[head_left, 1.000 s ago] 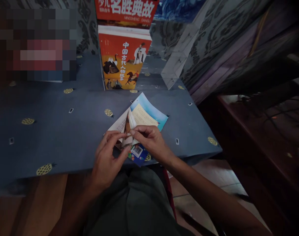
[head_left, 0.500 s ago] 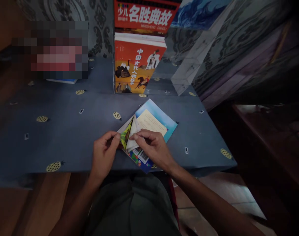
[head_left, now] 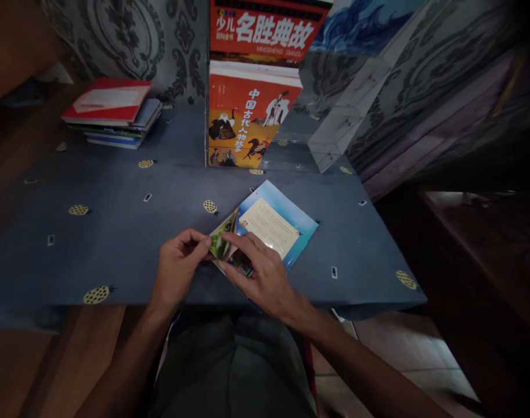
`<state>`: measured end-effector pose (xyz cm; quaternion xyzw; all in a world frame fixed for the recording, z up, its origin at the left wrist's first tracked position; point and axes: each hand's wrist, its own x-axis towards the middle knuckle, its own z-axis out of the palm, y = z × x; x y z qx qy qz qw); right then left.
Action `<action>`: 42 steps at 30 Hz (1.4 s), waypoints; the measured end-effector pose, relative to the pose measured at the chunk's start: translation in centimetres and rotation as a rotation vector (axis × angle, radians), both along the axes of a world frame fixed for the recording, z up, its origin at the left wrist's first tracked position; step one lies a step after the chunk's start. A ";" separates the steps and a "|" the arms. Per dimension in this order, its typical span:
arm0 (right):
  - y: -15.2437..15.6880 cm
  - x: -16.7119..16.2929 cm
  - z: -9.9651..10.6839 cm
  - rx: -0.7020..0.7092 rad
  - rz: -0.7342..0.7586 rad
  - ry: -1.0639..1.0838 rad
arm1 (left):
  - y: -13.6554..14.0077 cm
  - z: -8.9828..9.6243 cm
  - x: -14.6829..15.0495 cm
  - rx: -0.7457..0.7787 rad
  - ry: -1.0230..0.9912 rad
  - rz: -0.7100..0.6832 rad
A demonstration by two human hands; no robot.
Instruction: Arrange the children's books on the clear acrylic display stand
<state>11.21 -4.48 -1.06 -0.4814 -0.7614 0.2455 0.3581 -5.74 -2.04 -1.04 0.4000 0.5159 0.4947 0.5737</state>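
Note:
A thin picture book [head_left: 276, 226] with a blue cover and a cream text panel lies aslant near the table's front edge. Its left corner is curled up, baring a green printed page [head_left: 219, 246]. Thumb and fingers of my left hand [head_left: 180, 261] are closed in a pinch on that page's outer corner. My right hand [head_left: 265, 276] rests over the book's lower part, hiding much of it. Its index fingertip touches the green page, while the thumb lies lower along the edge, the two spread apart.
A red-covered book [head_left: 108, 100] tops a stack at the back left. Upright books, one orange-red [head_left: 251, 119], stand in a clear acrylic rack [head_left: 334, 136] at the back. The table [head_left: 129, 244] has a blue cloth with pineapples; its right edge drops off beside dark furniture.
The whitish page my right hand pinched no longer shows turned over the blue cover. My right fingers have spread and shifted slightly left. My left hand keeps its pinch.

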 end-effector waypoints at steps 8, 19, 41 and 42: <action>0.3 0.2 -0.7 -0.020 0.081 0.022 | -0.1 -0.2 -0.3 0.040 0.018 -0.018; 0.6 7.8 -2.6 0.098 -0.163 -0.332 | -0.4 0.0 0.2 0.290 1.000 -0.139; -0.5 3.5 -4.7 0.070 -0.243 -0.130 | -0.7 6.7 -2.1 0.317 0.650 -0.267; 0.0 1.9 -4.0 0.032 -0.168 0.000 | -1.1 8.4 -2.8 0.371 0.758 -0.186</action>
